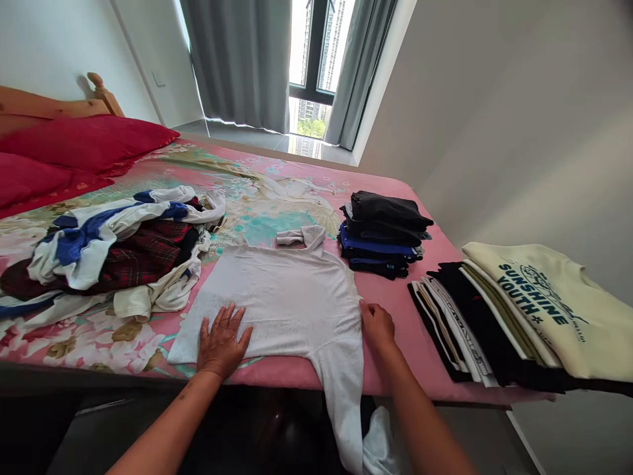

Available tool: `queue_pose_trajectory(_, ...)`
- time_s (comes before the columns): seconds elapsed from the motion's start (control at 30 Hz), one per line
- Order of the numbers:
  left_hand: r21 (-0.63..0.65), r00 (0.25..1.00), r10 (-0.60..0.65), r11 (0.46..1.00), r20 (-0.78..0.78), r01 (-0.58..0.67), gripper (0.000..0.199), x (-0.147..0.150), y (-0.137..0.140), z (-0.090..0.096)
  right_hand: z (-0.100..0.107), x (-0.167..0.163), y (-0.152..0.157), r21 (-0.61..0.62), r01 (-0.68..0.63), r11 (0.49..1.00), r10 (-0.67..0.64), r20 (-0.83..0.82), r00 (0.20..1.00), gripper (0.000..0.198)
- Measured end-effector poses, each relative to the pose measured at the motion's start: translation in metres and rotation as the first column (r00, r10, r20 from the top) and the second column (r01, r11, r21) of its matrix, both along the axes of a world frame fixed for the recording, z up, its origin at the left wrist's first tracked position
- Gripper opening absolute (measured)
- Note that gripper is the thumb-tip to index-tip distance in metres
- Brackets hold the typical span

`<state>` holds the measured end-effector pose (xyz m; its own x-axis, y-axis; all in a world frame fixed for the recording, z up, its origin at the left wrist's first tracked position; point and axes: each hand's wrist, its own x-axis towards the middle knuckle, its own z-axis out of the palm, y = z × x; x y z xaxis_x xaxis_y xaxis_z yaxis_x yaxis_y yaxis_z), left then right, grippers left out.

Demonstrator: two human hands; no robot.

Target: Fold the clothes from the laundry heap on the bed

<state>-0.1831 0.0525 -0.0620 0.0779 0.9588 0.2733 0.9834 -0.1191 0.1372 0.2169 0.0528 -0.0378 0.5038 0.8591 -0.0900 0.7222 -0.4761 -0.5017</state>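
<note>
Pink bed: reaches across the scene from left to right, flowers printed on its cover; a wooden headboard stands at the far left.
Grey curtains: hang at the far side, parted around a window with tall buildings outside.
Clothes heap: unfolded and tangled on the left of the bed, showing white, blue and dark red plaid cloth.
Light grey shirt: spread out mid-bed by the near edge, right of the heap; its neck end points right, the near sleeve hangs over the edge, and the far sleeve lies folded on the bed.
Folded pile: leans at the near right, a cream top reading "SUNSHINE YOUTH" uppermost.
Red pillows: at the far left, by the headboard.
Dark stack: folded black and blue clothes, right of the shirt and farther than the pile.
Left hand: palm down on the shirt's left part, fingers spread, grasping nothing.
Right hand: at the shirt's neck end, fingers bent; I cannot tell whether they pinch the cloth.
</note>
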Motion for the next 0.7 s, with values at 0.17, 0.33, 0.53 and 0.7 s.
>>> queue_pose_trajectory(0.17, -0.028, 1.000, 0.009, 1.000, 0.016, -0.009, 0.052, 0.001, -0.004, 0.006, 0.007, -0.011, 0.011, -0.084, 0.034, 0.996, -0.035, -0.003, 0.999, 0.045)
queue_pose_trajectory(0.33, -0.072, 0.999, 0.034, 0.997, 0.006, -0.033, 0.052, 0.001, -0.008, 0.006, 0.014, -0.016, 0.004, -0.003, 0.088, 0.996, -0.087, 0.031, 0.996, 0.039)
queue_pose_trajectory(0.53, -0.253, 1.000, 0.010, 0.967, 0.008, -0.008, 0.063, 0.002, -0.012, 0.019, 0.011, -0.068, -0.019, 0.147, -0.342, 0.928, 0.285, 0.310, 0.907, 0.049)
queue_pose_trajectory(0.7, -0.325, 1.000, 0.000, 0.946, -0.026, -0.008, 0.061, -0.043, -0.028, 0.030, -0.020, -0.071, -0.046, -0.126, -0.357, 0.926, 0.377, 0.390, 0.840, 0.058)
